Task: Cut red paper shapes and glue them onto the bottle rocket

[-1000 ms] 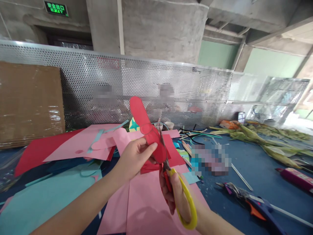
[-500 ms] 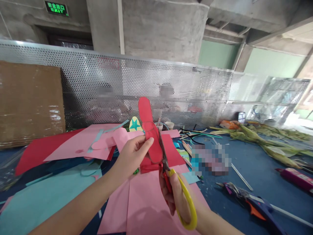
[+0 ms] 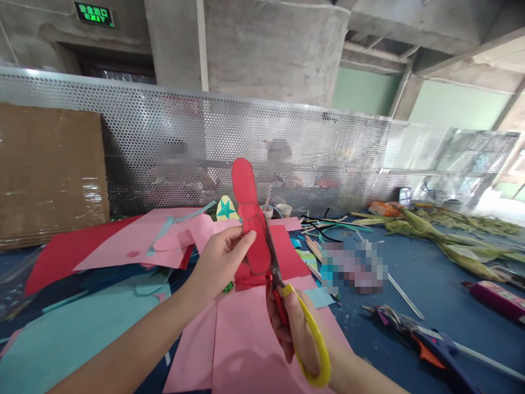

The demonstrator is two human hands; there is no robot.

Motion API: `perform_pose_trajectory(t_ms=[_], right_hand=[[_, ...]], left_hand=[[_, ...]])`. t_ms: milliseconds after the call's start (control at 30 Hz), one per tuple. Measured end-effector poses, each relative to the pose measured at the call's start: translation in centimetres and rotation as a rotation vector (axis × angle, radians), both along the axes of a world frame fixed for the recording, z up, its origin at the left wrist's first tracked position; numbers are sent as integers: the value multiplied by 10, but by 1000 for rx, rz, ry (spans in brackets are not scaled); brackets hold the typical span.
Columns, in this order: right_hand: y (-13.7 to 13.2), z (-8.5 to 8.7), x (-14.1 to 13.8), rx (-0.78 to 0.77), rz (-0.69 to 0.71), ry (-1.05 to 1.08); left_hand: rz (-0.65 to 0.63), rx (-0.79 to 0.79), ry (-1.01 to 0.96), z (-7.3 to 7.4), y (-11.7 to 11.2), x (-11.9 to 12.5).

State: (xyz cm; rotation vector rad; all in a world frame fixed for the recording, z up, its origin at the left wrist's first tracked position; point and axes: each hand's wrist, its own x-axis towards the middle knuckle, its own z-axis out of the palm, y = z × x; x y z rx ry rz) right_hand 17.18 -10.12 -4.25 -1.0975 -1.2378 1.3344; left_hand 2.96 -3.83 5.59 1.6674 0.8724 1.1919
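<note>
Scissors (image 3: pixel 275 273) with one yellow and one red handle point up and away from the right hand (image 3: pixel 298 325), whose grip is wrapped round both handles; the narrow-set blades run along the right side of a red paper cut-out (image 3: pixel 249 189). The left hand (image 3: pixel 223 254) has its grip pinched on that cut-out, thumb on the front face, keeping it raised above the table (image 3: pixel 355 328) short of the far edge. The piece has rounded ends and thin dark lines. Pink sheets (image 3: pixel 250 339) spread toward the table's near edge, and a light blue sheet (image 3: pixel 90 328) toward its left. A glue gun (image 3: pixel 422 339) lies toward the near right corner, with husks (image 3: pixel 435 235) toward the far right corner and a white cup (image 3: pixel 284 209) by the far edge.
</note>
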Motion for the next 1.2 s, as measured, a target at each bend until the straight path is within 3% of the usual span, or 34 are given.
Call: perform_pose_trajectory(t_ms=[600, 833, 1067, 1200], right_hand=[[-2, 6, 1, -43, 20, -5], [-2, -1, 2, -11, 42, 25], [-2, 3, 2, 15, 38, 11], [0, -5, 3, 19, 47, 18]], left_hand=[[-30, -49, -53, 3, -1, 0], [-1, -34, -26, 3, 0, -1], [38, 2, 8, 3, 1, -2], [72, 52, 24, 2, 4, -3]])
